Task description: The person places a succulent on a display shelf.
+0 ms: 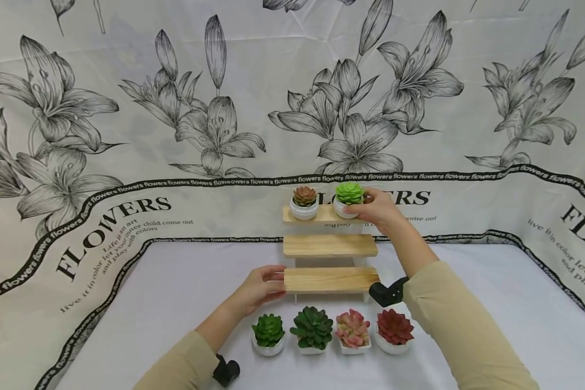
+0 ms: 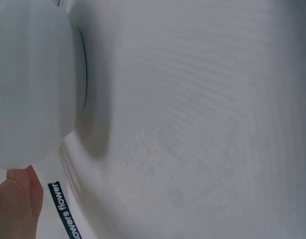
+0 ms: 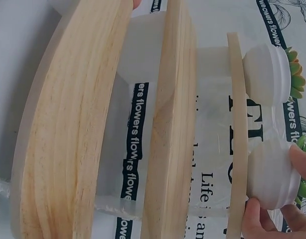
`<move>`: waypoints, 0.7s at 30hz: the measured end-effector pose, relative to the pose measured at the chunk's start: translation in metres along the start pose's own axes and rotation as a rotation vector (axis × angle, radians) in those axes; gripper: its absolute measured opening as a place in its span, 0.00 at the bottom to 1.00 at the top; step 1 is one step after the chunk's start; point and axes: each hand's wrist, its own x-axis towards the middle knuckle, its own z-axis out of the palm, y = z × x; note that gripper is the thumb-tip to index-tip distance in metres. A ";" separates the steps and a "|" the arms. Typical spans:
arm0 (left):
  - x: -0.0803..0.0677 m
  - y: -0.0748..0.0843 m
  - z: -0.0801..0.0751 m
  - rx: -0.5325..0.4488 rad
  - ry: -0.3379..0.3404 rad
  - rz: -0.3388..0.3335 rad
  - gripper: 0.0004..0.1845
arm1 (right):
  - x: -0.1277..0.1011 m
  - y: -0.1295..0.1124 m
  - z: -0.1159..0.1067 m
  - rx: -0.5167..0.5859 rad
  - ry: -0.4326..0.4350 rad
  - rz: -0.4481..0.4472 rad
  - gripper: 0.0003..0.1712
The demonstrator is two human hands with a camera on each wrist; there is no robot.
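On the top board of a three-step wooden stand, my right hand grips the white round pot of a bright green succulent. Thumb and fingers lie on opposite sides of that pot, and its base meets the board. To its left on the same board stands a brown-orange succulent in a white pot. My left hand holds the left end of the lowest board. A white pot fills the upper left of the left wrist view, with the left fingers below it.
In front of the stand is a row of potted succulents: a green one, a dark green one, a pink one and a red one. Behind hangs a flower-printed cloth. White cloth covers the table.
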 end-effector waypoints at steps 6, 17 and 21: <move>-0.001 0.001 0.001 -0.005 0.000 -0.004 0.27 | -0.005 -0.002 -0.004 0.016 -0.018 0.009 0.47; -0.003 0.002 0.002 -0.005 0.004 0.004 0.27 | -0.023 -0.003 -0.029 0.021 -0.068 -0.048 0.44; -0.002 0.001 0.002 -0.003 0.005 0.002 0.27 | -0.032 0.000 -0.040 0.003 -0.086 -0.076 0.44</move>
